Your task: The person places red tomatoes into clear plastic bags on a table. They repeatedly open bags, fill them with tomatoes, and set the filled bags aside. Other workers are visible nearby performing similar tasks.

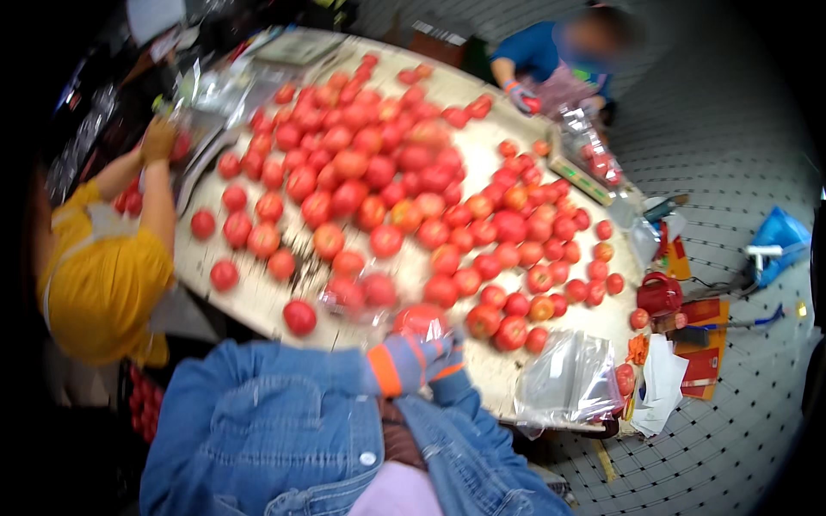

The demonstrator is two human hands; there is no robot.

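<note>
My left hand (399, 364), in a grey glove with orange bands, is close to my body at the near table edge. Its fingers close on a clear plastic bag (369, 315) with red round fruit in it, either tomatoes or apples. Just beyond my fingers, a large red fruit (419, 320) shows through shiny film. My right hand (450, 355), gloved alike, meets the left at the same bag; its fingers are partly hidden. A loose red fruit (299, 317) lies left of the bag. Motion blur softens the bag's outline.
A big heap of red fruit (368, 151) covers the pale table (255, 308). Flat clear bags (568, 380) lie at the near right edge, by a red jug (659, 292). A person in yellow (106, 284) works at left; another in blue (532, 48) holds fruit across the table.
</note>
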